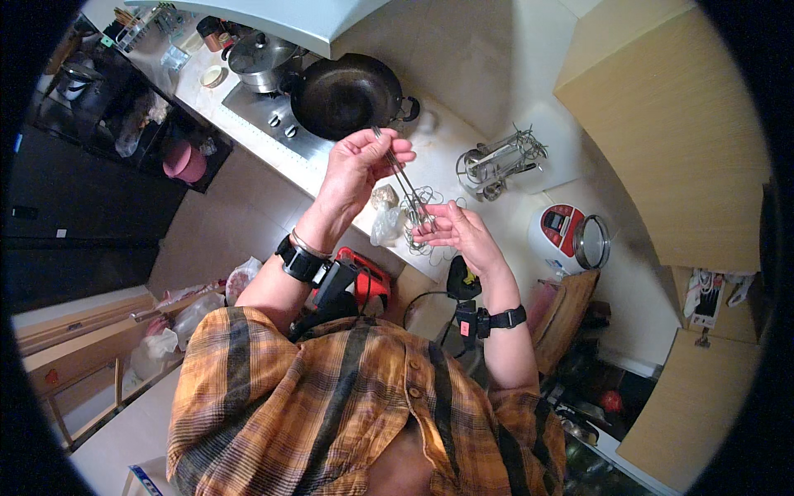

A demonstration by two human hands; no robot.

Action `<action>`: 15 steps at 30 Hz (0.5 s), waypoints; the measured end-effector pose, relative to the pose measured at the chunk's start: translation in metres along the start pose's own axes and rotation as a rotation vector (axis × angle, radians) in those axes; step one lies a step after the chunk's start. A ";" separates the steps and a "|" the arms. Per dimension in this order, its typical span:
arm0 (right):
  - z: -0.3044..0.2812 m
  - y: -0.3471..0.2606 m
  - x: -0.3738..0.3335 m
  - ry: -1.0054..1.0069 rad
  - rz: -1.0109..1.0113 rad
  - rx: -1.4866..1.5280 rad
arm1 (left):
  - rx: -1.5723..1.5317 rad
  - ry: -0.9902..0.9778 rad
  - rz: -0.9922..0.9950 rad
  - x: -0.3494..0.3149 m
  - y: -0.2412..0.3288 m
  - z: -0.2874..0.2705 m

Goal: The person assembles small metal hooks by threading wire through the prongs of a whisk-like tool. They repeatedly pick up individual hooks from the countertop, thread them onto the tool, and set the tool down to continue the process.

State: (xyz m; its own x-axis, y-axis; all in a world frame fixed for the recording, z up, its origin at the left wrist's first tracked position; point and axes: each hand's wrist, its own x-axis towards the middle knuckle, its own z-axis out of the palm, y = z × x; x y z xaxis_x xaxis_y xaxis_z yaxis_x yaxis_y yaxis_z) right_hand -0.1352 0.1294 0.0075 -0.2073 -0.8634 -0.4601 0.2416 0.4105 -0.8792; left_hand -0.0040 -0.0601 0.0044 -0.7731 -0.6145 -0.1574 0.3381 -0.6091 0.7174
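Observation:
My left hand [364, 161] is closed with thumb and fingers around the upper end of a pair of thin dark metal rods [400, 172], slanting down to the right. At their lower end is my right hand [461, 234], its thumb and fingers closed around the tips. What kind of tool the rods are, I cannot tell. Behind and below them, a tangled pile of thin wire loops [416, 242] lies on the counter. Next to the pile are a clear plastic bag [385, 226] and a small tan packet [384, 197].
A black wok [346, 97] and a lidded steel pot [263, 62] stand on the steel stove [277, 116]. Right of my hands are a metal wire rack [502, 164] and a white-and-red rice cooker [561, 236]. A pale range hood edge [281, 15] hangs above the stove.

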 end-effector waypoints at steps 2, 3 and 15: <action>-0.003 0.001 -0.004 -0.020 0.006 0.010 | -0.007 0.076 -0.021 0.001 0.000 -0.002; -0.004 0.002 -0.004 -0.024 -0.004 -0.002 | -0.012 0.102 -0.038 0.002 0.000 -0.003; -0.001 0.041 0.014 0.114 -0.210 -0.469 | -0.040 0.186 0.033 0.009 -0.025 -0.015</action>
State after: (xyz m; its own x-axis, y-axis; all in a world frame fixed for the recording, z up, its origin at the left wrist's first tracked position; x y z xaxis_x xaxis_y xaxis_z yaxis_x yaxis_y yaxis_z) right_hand -0.1288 0.1344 -0.0348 -0.3134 -0.9147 -0.2552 -0.2611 0.3414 -0.9029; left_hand -0.0111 -0.0581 -0.0256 -0.6501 -0.7141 -0.2595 0.3854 -0.6043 0.6974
